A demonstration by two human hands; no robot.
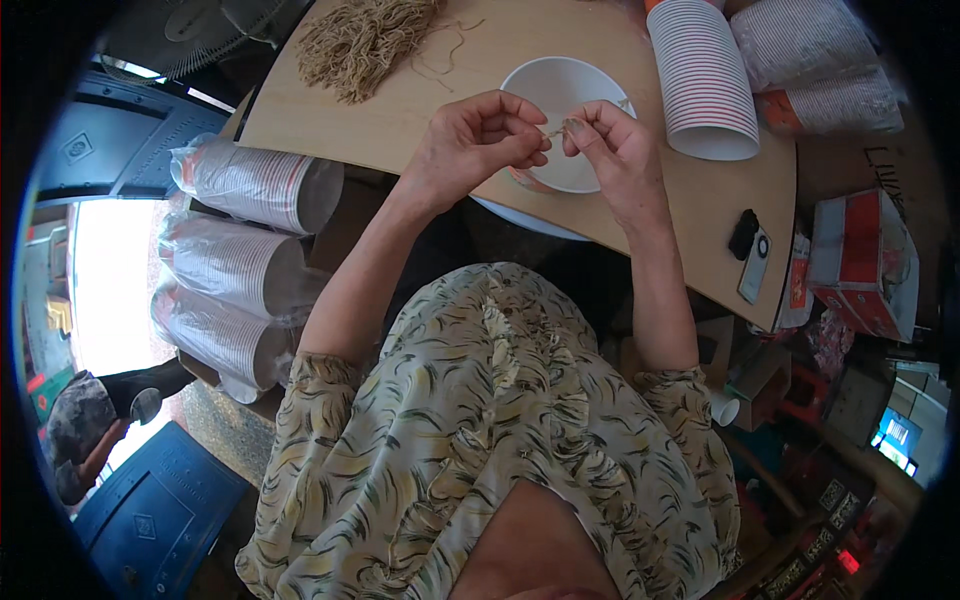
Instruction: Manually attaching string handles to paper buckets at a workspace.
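Over a white round paper tub (575, 75) on the table, both hands are raised close together. A short, thin tan cord (554, 132) stretches between their fingertips. My left hand (483, 138) pinches one end between thumb and curled fingers. My right hand (618, 155) pinches the other end, thumb against forefinger. The hands cover part of the tub's rim, and its inside shows only in part. At the far left of the table lies a tangled heap of tan cords (362, 45), with a few loose strands beside it.
A tall stack of white tubs (705, 85) lies on the table at the right. Plastic-wrapped tub stacks (235, 265) lie left of the table, others (815, 70) far right. A phone (755, 265) with a black object rests near the right edge. A red-and-white carton (860, 265) stands beyond.
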